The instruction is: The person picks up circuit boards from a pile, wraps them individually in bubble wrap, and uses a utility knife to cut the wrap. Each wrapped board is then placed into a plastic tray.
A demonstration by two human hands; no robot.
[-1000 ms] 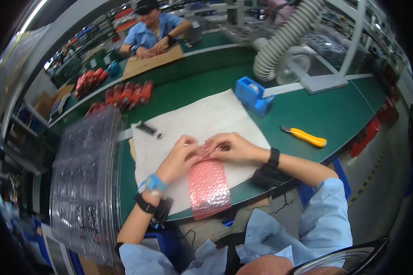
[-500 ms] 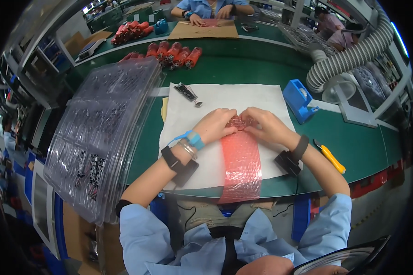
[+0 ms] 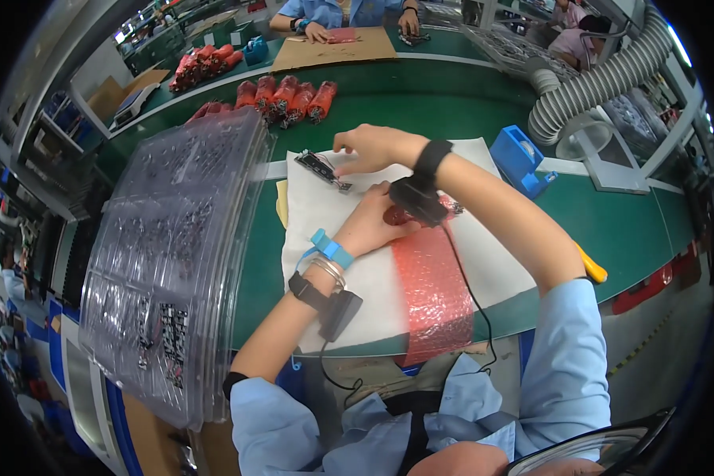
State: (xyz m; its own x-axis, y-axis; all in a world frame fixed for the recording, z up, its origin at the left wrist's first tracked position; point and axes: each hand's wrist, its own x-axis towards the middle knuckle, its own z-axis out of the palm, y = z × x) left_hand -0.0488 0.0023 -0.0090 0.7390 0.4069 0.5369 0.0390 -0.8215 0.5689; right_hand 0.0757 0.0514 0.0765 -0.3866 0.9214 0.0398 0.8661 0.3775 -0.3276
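My left hand is closed on the rolled end of a strip of red bubble wrap. The strip's loose length runs toward me over the table's front edge. Some small metallic parts show at the roll's right end; the rest of its contents is hidden. My right hand reaches across to the left, thumb and forefinger apart, beside a slim black circuit board with a short wired piece. That board lies at the far left of a white sheet. The strap-on box at my right wrist covers part of the roll.
Stacked clear plastic trays of parts stand at left. Red wrapped bundles lie beyond. At right are a blue tape dispenser, a yellow-handled tool and a ribbed hose. Across, another person works over cardboard.
My right hand has let go of the bubble wrap roll and moved far left, near the circuit board. My left hand stays on the roll. The view has shifted slightly.
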